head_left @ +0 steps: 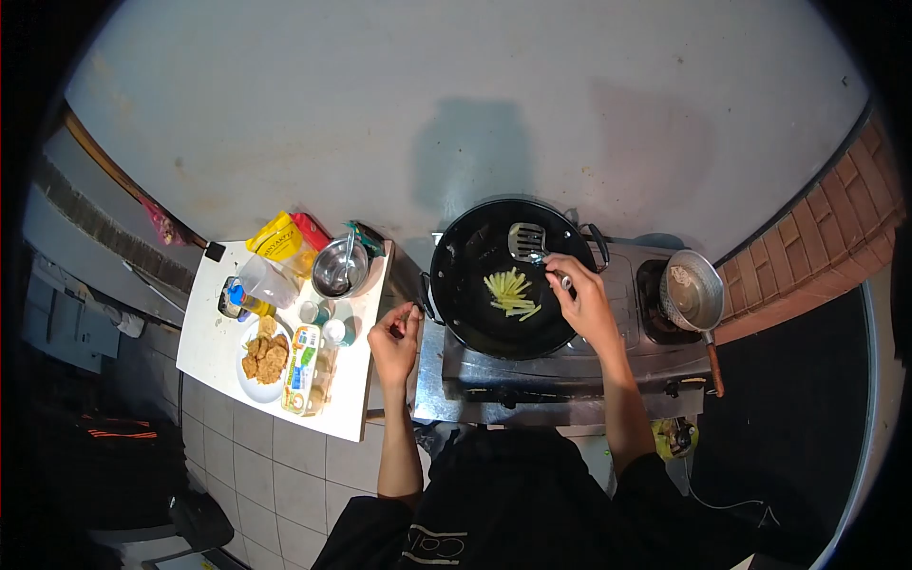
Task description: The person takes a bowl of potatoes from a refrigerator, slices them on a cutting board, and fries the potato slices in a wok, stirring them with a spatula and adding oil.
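A large black wok (465, 323) sits on the stove, with pale green vegetable strips (508, 288) bunched in its middle. My right hand (581, 302) is closed around the handle of a metal slotted spatula (526, 242). The spatula's head is over the wok, just above the strips in view. My left hand (394, 342) is at the wok's left side, its fingers curled and pinched at the black wok handle (426, 296). The exact contact there is small and partly hidden.
Right of the wok, a metal saucepan (693, 290) stands on the other burner, its handle jutting forward. A white table (214, 332) on the left carries a plate (249, 388) of fried pieces, an egg carton (302, 370), a steel bowl (328, 271), jars and packets.
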### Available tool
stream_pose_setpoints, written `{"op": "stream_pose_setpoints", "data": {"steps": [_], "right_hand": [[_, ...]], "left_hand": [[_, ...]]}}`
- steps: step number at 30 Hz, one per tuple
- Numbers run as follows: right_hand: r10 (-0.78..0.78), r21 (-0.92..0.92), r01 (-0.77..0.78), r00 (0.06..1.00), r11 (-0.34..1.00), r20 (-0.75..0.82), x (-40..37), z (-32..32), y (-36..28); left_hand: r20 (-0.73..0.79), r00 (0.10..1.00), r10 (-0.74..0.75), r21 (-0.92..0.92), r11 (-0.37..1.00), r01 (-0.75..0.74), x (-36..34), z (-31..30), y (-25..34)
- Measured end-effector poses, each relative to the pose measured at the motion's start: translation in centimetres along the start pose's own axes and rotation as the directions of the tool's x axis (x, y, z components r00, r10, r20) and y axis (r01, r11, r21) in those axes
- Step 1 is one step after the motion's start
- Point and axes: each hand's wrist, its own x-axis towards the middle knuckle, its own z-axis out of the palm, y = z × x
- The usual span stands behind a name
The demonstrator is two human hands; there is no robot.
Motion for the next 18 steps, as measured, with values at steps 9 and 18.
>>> {"op": "stream_pose_setpoints", "data": {"steps": [9,18], "right_hand": [[-0.001,0.005,0.0,0.995,1.0,0.104,-1.2,-1.4,-1.2],[0.014,-0.033,-0.013,0.999,0.999,0.041,-1.8,-2.0,-1.1]], "left_hand": [[0.0,1.0,0.027,0.002,1.0,-0.027,0.0,0.8,-0.1],[0.009,1.0,0.012,-0.03,0.999,-0.012,-0.2,0.7,-0.2]]}}
